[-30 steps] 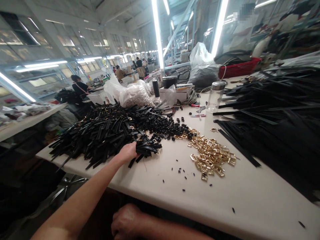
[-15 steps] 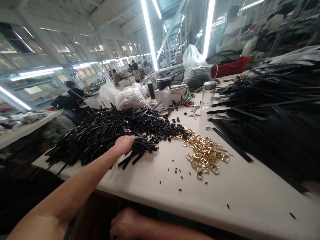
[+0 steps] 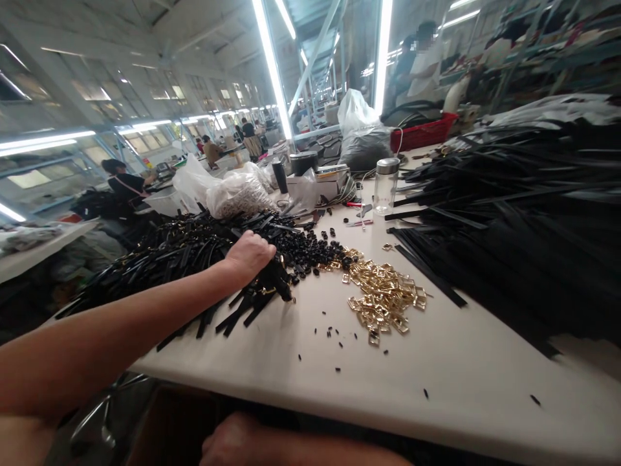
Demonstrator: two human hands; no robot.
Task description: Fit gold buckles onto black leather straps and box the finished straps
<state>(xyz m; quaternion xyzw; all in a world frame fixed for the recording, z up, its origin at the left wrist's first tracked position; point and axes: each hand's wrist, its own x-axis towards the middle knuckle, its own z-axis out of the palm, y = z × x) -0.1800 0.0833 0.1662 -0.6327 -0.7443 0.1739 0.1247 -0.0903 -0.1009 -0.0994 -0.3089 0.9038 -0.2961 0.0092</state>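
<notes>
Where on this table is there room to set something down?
The broadest bare patch of table is at the near right, between the gold buckles, the long black strips and the front edge, though tiny black pieces dot it. It's crowded at the left, where the left hand is at the strap pile.

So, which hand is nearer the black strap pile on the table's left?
Left. The left hand is at the strap pile; the right hand is apart from it, near the table edge.
</notes>
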